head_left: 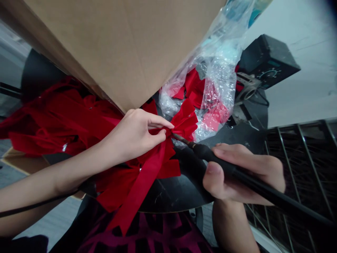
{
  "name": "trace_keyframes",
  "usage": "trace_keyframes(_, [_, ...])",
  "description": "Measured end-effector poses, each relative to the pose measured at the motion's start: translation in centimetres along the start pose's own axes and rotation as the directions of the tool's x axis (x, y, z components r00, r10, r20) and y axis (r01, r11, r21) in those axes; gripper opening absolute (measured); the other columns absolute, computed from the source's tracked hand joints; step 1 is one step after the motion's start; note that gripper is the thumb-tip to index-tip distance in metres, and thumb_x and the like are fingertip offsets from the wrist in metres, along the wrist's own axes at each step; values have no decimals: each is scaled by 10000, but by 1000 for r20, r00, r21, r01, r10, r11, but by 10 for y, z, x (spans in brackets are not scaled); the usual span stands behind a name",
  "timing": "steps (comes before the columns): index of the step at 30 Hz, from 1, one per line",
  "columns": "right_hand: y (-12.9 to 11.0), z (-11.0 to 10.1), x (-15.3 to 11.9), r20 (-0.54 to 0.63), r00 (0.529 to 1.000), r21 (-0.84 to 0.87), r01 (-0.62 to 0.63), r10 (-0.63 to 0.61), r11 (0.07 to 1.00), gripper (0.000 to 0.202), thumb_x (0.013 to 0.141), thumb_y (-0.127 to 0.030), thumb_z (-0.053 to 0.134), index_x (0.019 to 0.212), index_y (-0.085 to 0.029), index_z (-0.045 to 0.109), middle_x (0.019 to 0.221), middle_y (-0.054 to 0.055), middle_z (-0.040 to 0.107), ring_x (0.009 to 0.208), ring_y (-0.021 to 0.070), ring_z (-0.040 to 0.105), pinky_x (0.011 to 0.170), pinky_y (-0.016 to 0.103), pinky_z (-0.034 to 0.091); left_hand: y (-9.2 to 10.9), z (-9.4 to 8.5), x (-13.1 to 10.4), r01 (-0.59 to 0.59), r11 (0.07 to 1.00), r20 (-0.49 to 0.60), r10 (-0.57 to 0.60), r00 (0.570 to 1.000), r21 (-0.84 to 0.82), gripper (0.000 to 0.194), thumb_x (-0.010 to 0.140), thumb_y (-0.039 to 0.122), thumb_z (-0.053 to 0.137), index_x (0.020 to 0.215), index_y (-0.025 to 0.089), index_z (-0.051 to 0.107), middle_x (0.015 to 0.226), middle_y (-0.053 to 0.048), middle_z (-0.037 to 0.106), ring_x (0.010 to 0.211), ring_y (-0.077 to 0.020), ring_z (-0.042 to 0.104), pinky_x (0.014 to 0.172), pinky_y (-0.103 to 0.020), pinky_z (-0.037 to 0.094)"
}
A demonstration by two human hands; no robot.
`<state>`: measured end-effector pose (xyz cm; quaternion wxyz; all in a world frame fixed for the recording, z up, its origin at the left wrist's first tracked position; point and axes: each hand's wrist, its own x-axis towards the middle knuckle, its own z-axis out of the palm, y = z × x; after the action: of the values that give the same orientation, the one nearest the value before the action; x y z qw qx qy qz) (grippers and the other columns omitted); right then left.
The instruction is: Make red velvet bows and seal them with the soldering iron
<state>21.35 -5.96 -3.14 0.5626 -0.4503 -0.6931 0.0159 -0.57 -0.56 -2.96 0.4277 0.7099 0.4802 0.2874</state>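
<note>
My left hand [134,135] pinches the middle of a red velvet-like ribbon bow [185,119] between thumb and forefinger. One long tail of the ribbon hangs down toward my lap. In my right hand [259,168] is a soldering iron [202,151] with a black handle, gripped between thumb and fingers. Its metal tip points left and meets the bow's centre, close to my left fingertips. The exact contact spot is partly hidden by folds. More red bows [65,121] lie heaped under and beyond my left forearm, some with shiny ties at their middles.
A large cardboard box [137,49] rises just beyond my left hand. Beside it, a clear plastic bag [221,80] holds red ribbon pieces. A black box with a dial [268,61] and a metal stand [249,88] are at the right. The round black table [181,195] ends near my lap.
</note>
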Motion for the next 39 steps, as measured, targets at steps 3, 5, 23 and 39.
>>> trace_keyframes(3, [-2,5,-3,-27,997,3,73,-73,997,134,723,-177,738,846,-230,733,586,-38,674,460,133,644,403,229,519,1,1,1,-11,1000,-6,11,1000,24,253,887,187,693,1071,190,867,1005,-16,863,927,-225,829,899,-298,670])
trace_keyframes(5, [-4,8,-5,-14,999,-12,49,-49,999,133,730,-182,734,854,-230,732,596,-38,681,465,131,643,424,233,534,1,1,1,-15,1000,-8,15,1000,27,253,893,186,689,1073,185,867,1013,-18,863,929,-223,829,889,-292,667])
trace_keyframes(23, [-3,4,-8,112,989,-163,111,-93,980,140,840,-267,724,965,-222,680,705,-52,738,566,127,708,541,233,561,1,0,0,-25,998,-13,26,1000,57,259,910,171,681,1093,183,863,1052,-19,859,959,-227,823,972,-328,653])
trace_keyframes(39, [0,3,-8,118,989,-161,111,-93,981,153,814,-249,745,948,-202,687,739,-29,765,566,143,722,530,248,568,0,0,0,-49,995,-25,52,998,83,259,908,165,684,1093,195,863,1054,-25,858,967,-245,824,953,-350,660])
